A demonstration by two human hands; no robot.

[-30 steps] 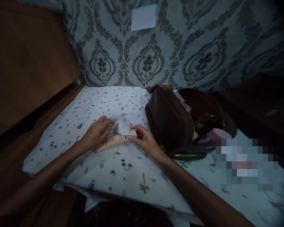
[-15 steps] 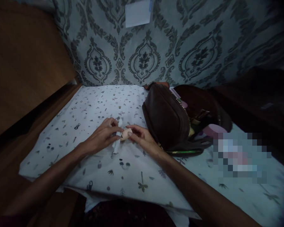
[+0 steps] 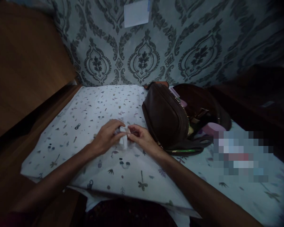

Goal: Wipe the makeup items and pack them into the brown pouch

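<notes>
Above the middle of the patterned white sheet (image 3: 104, 104), my left hand (image 3: 107, 135) is closed on a small white item (image 3: 123, 142), which looks like thin paper or cloth and hangs down below the fingertips. My right hand (image 3: 142, 137) comes in from the other side, its thumb and fingertips pinched at the right edge of a small pale piece (image 3: 126, 129) beside the white item. The fingertips of both hands nearly meet. Fingers hide much of what lies between them, and the details are blurred.
An unzipped dark brown bag (image 3: 167, 113) lies right of my hands, with a pink round item (image 3: 213, 129) at its opening. A blurred-out patch (image 3: 242, 157) covers something at the right. Wooden furniture (image 3: 28, 63) stands left, and a patterned wall (image 3: 142, 60) rises behind.
My left hand has moved slightly right and turned over the white item, which now hangs nearer my right fingertips. Less of the pale piece shows between the hands.
</notes>
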